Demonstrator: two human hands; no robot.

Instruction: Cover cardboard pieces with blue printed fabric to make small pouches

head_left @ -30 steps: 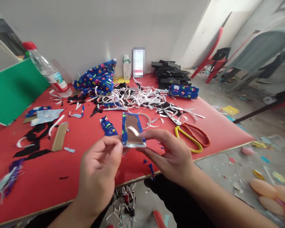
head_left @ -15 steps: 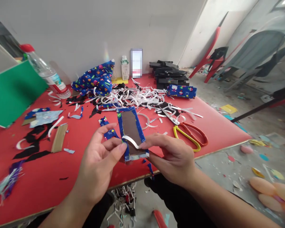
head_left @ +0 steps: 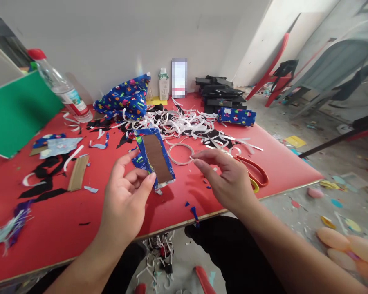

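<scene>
My left hand (head_left: 127, 200) grips the lower edge of a brown cardboard rectangle edged with blue patterned fabric (head_left: 155, 159), holding it tilted above the red table (head_left: 79, 212). To its right, my right hand (head_left: 227, 179) pinches the end of a curled white paper strip (head_left: 180, 154) between thumb and forefinger. The strip hangs as a loop, apart from the cardboard piece. Red and yellow handled scissors (head_left: 259, 175) lie on the table just behind my right hand, partly hidden by it.
A heap of white paper strips and black scraps (head_left: 184, 122) covers the table's middle. Behind it lie bunched blue fabric (head_left: 125, 98), a plastic bottle (head_left: 63, 90), a small carton (head_left: 163, 85), stacked black pieces (head_left: 221, 96) and a green board (head_left: 15, 114). The table edge runs near my lap.
My right hand has pulled the white strip off the fabric-edged cardboard and moved right and away. My left hand has shifted the piece left and tilted it up.
</scene>
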